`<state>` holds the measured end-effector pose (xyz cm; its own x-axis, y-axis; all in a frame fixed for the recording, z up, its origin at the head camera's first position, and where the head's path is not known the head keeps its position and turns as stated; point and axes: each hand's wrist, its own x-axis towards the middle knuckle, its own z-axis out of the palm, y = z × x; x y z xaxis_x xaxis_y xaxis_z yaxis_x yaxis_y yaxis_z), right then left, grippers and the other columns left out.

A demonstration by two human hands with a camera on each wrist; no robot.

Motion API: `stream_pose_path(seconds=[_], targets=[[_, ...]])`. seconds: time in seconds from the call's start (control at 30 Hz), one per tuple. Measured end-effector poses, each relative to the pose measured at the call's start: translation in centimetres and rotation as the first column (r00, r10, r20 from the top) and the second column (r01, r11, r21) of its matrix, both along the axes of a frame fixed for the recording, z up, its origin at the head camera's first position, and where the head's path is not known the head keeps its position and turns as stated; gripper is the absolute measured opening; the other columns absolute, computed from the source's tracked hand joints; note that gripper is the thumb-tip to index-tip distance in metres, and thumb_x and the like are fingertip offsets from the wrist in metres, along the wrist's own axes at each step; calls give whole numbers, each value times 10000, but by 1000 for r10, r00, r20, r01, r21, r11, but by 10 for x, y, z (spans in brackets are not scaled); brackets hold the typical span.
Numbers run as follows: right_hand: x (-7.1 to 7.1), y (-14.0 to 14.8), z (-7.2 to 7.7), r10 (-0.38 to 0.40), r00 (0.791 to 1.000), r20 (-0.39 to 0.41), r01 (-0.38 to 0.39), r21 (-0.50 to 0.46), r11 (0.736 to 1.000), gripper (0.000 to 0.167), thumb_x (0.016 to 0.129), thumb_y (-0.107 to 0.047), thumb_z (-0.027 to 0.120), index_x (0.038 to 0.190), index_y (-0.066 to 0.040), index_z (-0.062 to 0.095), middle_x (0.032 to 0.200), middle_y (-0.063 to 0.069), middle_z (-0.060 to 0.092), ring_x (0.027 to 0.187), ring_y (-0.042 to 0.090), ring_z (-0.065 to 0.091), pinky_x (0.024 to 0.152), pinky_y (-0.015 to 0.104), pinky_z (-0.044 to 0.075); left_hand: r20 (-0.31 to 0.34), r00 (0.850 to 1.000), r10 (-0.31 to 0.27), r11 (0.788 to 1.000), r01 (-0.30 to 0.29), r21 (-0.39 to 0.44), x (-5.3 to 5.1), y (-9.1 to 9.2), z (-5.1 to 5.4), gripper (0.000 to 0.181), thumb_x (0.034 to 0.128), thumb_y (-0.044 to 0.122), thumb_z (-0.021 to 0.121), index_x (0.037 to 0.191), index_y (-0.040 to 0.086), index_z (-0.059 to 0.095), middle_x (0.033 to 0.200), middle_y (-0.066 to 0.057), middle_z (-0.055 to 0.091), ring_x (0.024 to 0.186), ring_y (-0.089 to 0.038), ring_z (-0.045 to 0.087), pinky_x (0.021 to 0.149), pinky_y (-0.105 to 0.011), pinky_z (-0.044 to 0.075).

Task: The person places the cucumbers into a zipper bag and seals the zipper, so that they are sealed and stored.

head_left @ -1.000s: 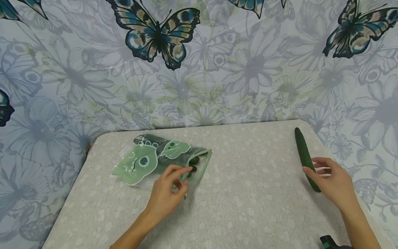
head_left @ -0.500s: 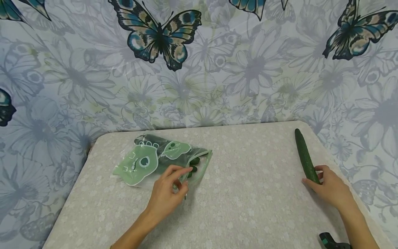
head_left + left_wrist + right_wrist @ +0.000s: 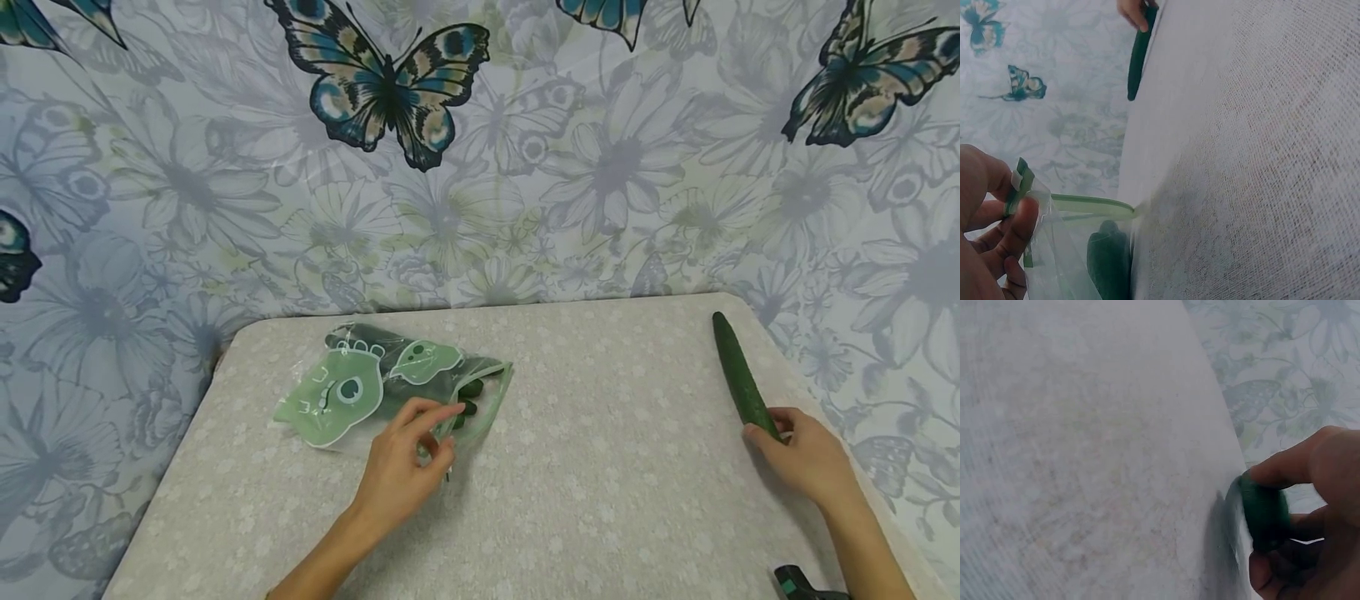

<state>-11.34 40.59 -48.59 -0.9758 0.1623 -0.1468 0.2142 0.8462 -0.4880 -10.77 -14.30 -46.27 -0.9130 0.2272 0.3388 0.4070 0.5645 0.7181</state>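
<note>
On the left of the table lies a clear zip bag (image 3: 341, 398) with green printed cartoon shapes. My left hand (image 3: 405, 471) pinches the green edge of its mouth between thumb and fingers, which the left wrist view shows close up. Dark green ends of cucumbers (image 3: 470, 388) show inside the opening; one bagged cucumber (image 3: 1109, 259) lies below that hand. Far to the right, my right hand (image 3: 813, 458) grips the near end of a loose long cucumber (image 3: 738, 371), thumb on one side and fingers on the other. Whether that cucumber touches the table I cannot tell.
A pale patterned cloth covers the table (image 3: 600, 467). Behind it hangs a butterfly-and-flower backdrop (image 3: 480, 208). At the bottom right, a black device with a green mark (image 3: 802, 583) sits by the right wrist. The table's right edge runs close to the right hand.
My right hand has shifted along the cucumber toward its near end, and that end is now inside the grip. The left hand and the bag have stayed in place.
</note>
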Motion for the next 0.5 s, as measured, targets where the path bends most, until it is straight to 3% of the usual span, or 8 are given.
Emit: stream_pose_path(seconds=[0.17, 0.37, 0.5], targets=[[2, -2, 3, -111, 989, -96, 104, -79, 991, 674, 1109, -412, 460, 1469, 157, 429, 1188, 360, 617, 931, 366, 629, 659, 308, 428, 7, 1000, 5, 1000, -5, -1, 0, 0, 1, 471, 975, 60, 730, 1370, 315, 721, 1237, 65, 620, 731, 25, 635, 435, -210, 454], [4, -4, 5, -209, 974, -81, 199, -122, 972, 667, 1123, -463, 399, 1497, 89, 420, 1235, 341, 668, 982, 317, 594, 632, 220, 390, 11, 1000, 3, 1000, -4, 6, 1, 0, 1, 467, 975, 63, 734, 1368, 314, 723, 1237, 61, 626, 730, 22, 634, 443, -211, 460], [4, -5, 3, -236, 966, -104, 222, -129, 966, 642, 1122, -457, 416, 1489, 68, 454, 1115, 208, 722, 890, 140, 564, 624, 208, 397, 13, 1000, 6, 1000, -7, 10, 1, 0, 1, 468, 972, 63, 739, 1364, 318, 725, 1236, 58, 628, 730, 22, 638, 444, -214, 463]])
